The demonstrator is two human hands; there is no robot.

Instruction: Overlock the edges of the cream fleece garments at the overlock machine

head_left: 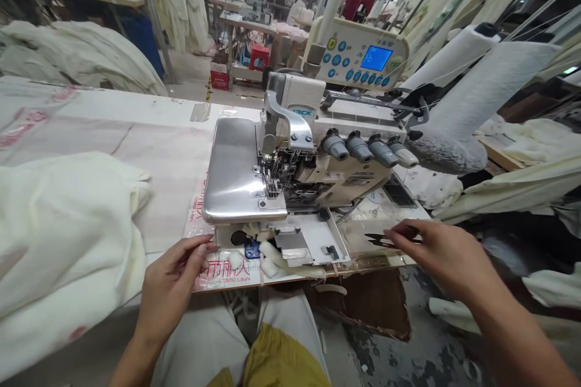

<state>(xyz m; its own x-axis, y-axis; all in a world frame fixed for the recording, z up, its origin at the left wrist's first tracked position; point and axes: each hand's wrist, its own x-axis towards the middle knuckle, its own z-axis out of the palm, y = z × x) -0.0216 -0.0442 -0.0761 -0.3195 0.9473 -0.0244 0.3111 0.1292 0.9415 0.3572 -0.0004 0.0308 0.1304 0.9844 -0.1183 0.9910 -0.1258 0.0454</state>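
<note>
An overlock sewing machine (358,178) stands in the middle of the table, its polished metal plate (233,169) on the left and its lower front cover (318,242) swung open. My left hand (175,281) is at the table's front edge, just left of the machine's base, with thumb and forefinger pinched together; whatever lies between them is too small to make out. To the right of the open cover, my right hand (436,251) grips small dark thread snips (377,239), blades pointing left and slightly apart. Cream fabric scraps (271,260) lie below the machine's front.
A heap of cream fabric (68,242) covers the table's left side. Behind the machine rises a control panel (358,57) with a lit blue screen. White thread cones (490,103) stand at right. A brown open container (372,302) hangs below the table edge.
</note>
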